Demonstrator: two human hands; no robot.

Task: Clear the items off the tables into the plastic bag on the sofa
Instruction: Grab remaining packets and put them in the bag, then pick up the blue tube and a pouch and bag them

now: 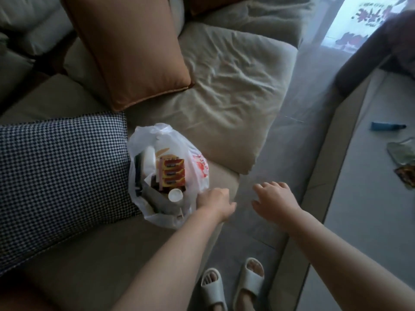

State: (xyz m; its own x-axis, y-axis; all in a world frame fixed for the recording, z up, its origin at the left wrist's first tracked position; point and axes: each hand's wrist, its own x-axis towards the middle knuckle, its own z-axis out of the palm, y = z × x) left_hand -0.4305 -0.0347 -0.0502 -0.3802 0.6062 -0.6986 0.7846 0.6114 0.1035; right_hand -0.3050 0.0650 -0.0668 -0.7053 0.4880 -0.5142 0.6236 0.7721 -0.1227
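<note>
Sofa (224, 90) fills the upper and left frame, beige, rumpled seat. Table (372, 198) runs down the right edge, pale top. Checked cushion (60, 176) at left centre presses against the bag; brown cushion (134, 52) stands above it.

Bag (197, 176) sits mid-frame on the sofa seat, mouth open upward, already well loaded: red-and-yellow boxes (174, 173), a white cap (175, 195), dark items along the left wall.

Left hand (213, 200) rests at the bag's lower right rim, fingers curled; looks to be pinching the plastic, though the grip itself is hidden under the knuckles. Right hand (276, 203) hovers over the floor between sofa and table, fingers spread, empty.

Remaining on the table, right edge of frame: a blue tube (386, 126), a greenish packet (402, 151), a dark wrapper (407, 176) below it. More may lie out of view.

Judgement: step in hand is the return reach to the table. Do it well by keeping the left hand on the rim so the mouth stays wide, and swinging the right hand to the nearest wrapper first. The flat packets will likely need a fingertip pinch at an edge. Risk: the bag slumps off the seat edge if released.
</note>
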